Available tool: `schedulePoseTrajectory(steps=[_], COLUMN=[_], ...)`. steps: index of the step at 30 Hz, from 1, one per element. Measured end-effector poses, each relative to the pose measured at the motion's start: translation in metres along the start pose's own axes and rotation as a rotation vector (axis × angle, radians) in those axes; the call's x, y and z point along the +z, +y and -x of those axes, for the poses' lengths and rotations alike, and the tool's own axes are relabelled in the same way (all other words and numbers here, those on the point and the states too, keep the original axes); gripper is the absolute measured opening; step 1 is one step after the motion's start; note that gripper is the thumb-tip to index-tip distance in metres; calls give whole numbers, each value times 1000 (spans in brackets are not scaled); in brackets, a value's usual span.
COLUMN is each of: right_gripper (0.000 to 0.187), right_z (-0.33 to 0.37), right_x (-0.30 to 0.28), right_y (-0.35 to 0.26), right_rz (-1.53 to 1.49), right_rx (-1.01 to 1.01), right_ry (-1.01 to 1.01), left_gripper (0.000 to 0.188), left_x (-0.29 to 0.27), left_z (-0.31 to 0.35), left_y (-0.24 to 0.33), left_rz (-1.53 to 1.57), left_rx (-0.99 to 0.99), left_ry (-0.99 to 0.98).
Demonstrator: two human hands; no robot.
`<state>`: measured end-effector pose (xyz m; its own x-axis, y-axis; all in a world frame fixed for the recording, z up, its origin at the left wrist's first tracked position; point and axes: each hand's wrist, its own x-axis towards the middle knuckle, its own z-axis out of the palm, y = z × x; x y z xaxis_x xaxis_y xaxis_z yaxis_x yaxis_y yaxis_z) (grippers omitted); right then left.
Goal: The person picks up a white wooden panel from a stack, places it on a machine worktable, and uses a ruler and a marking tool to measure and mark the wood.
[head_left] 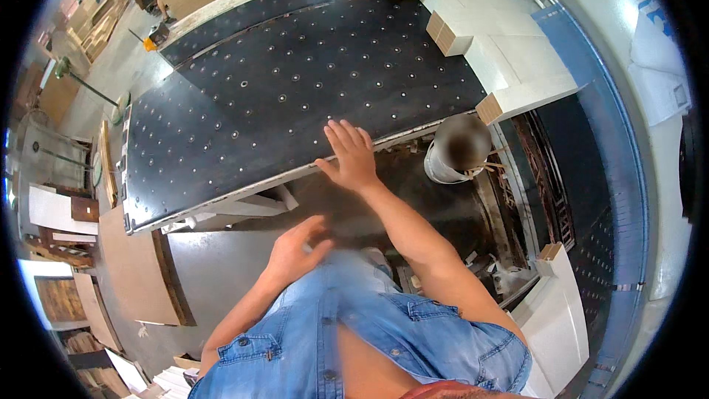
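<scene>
My right hand [348, 157] is stretched over the near edge of a black table [295, 81] dotted with small round metal studs. Its fingers are spread with nothing in them, and they seem to rest on the edge, though contact is hard to tell. Lower down, my left hand [299, 251] hangs in front of my body, short of the table. Its fingers curve loosely, the thumb stands apart, and it holds nothing. White panels [509, 66] with brown cut ends lie on the table's right side, partly reaching under a blue strip curtain [591, 66].
A white bucket [442, 166] stands below the table edge among scraps and debris. Another white panel [557, 325] is beside me at the lower right. Brown boards [140, 266] lie at the left. A machine's white housing [657, 103] rises along the right.
</scene>
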<state>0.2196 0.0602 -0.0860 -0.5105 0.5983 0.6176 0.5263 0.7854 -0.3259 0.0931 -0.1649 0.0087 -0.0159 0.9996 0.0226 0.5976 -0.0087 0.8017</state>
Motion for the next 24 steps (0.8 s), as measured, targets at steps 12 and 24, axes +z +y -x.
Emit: schedulePoseTrajectory(steps=[12, 24], right_gripper=[77, 51], right_z=[-10, -67], right_x=[-5, 35], right_y=[-8, -45], right_rz=[157, 149], right_rx=[31, 578], right_ry=[-152, 59], left_gripper=[61, 64], left_x=[-71, -266], left_z=[-54, -127], left_y=[-62, -204], left_rz=[77, 273], left_rx=[259, 132], left_ry=[-29, 277])
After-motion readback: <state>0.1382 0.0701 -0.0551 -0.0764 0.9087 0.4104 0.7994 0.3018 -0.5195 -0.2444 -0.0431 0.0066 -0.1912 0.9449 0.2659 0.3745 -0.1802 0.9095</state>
